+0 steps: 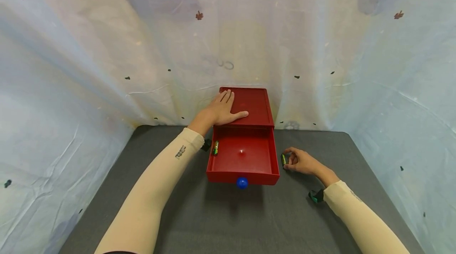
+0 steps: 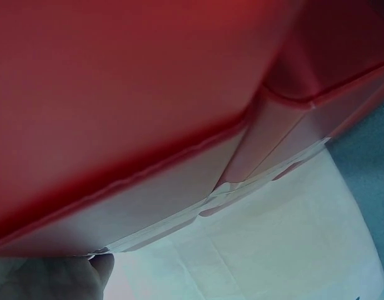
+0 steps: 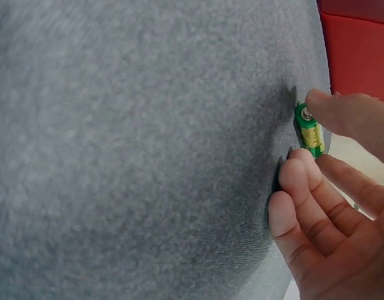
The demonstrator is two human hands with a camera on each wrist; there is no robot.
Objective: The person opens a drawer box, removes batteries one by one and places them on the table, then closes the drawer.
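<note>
My left hand (image 1: 221, 109) rests with spread fingers on the top of a red drawer box (image 1: 253, 105). The box's drawer (image 1: 243, 177) is pulled out, with a round blue knob (image 1: 242, 183) on its front. Along the drawer's left wall lies one green and yellow battery (image 1: 215, 148). Right of the drawer, my right hand (image 1: 301, 162) pinches a second green and yellow battery (image 3: 309, 131) by its ends between thumb and index finger, close over the cloth. The other fingers curl near the grey surface. In the left wrist view, part of the left hand (image 2: 48, 278) shows at the bottom.
The box stands on a grey cloth-covered table (image 1: 228, 222), near its back edge. Pale hanging sheets (image 1: 249, 40) with small leaf marks close off the back and both sides. The left forearm passes beside the drawer's left wall.
</note>
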